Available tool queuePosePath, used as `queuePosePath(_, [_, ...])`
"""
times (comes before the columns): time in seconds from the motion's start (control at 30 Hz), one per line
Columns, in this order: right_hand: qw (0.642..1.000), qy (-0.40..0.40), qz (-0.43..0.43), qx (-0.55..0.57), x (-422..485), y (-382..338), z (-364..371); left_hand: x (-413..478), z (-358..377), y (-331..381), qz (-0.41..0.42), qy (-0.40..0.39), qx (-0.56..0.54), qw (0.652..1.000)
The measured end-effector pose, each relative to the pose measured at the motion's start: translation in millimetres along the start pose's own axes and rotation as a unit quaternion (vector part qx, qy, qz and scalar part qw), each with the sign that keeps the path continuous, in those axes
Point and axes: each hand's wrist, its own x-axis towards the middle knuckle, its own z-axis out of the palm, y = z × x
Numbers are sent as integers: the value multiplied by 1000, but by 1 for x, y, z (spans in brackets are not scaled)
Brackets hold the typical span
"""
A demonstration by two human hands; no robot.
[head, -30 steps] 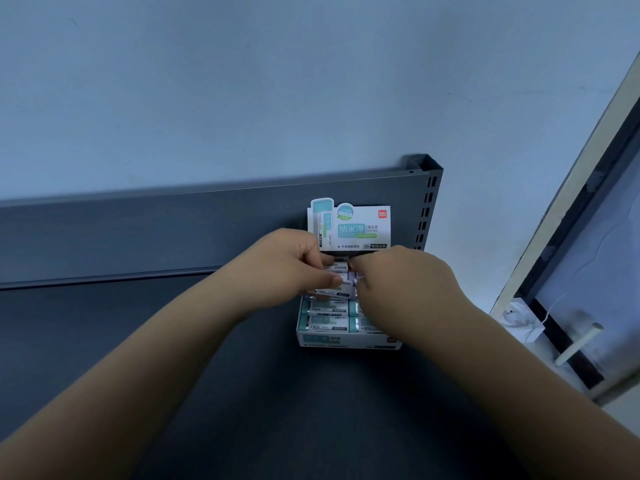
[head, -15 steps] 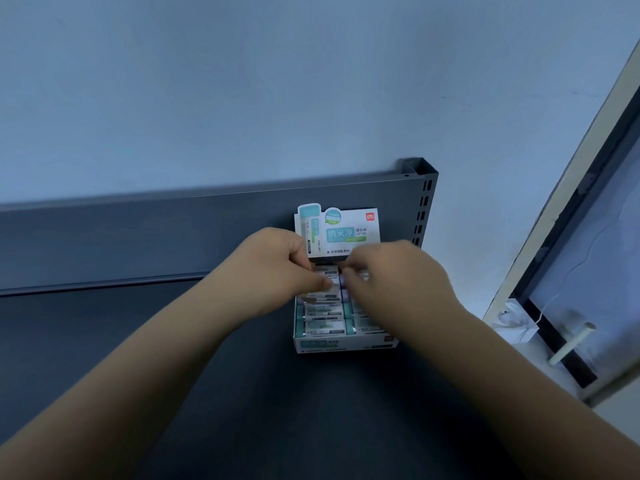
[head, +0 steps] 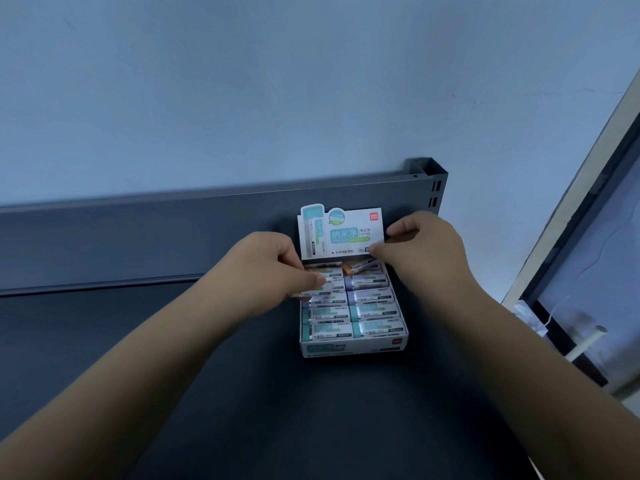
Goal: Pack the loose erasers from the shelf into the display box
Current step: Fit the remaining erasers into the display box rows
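Shelf (head: 138, 358) dark grey metal, runs across my view with its back panel against a pale wall. Left hand (head: 266, 268) reaches in over the left side of the display box (head: 353, 348); fingers are curled at the box's rear left corner, and the thumb pins a tilted eraser (head: 327, 289) in the left column. I read that as a grip, the eraser's left end hidden under the hand. The box is white card with teal print and sits on the shelf close to the back panel, its low front wall toward me. Packed erasers (head: 375, 311) lie in two side-by-side columns, rows stacked front to back. Each wears a white sleeve with a teal or lilac band and a barcode, long axis running left to right across the box. Orange eraser (head: 350, 269) at the rear of the right column lies askew, its long axis slanting up toward the right. Header card (head: 341, 233) stands upright at the back of the box. Right hand (head: 427, 252) pinches the card's right edge, forefinger above and thumb at the lower corner. The hands are apart, the box between them. Slotted upright post (head: 431, 181) stands at the shelf's right end, a window frame (head: 568, 216) beyond it.
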Motion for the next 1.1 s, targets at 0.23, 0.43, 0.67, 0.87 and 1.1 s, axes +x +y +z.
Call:
queuePosePath(0.23, [986, -15, 42, 159, 9, 9, 3, 0, 7, -7, 34, 40, 50, 997])
queuePosePath(0.43, [992, 6, -112, 59, 10, 26, 15, -5, 5, -1, 36, 62, 118, 990])
queuePosePath(0.67, [983, 21, -182, 10, 16, 32, 25, 2, 7, 17, 89, -43, 160, 982])
queuePosePath(0.87, [975, -61, -177, -117, 20, 20, 17, 22, 6, 18, 89, -107, 208, 968])
queuePosePath(1.1, [935, -158, -171, -268, 23, -4, 4, 33, -6, 15, 85, -131, 233, 960])
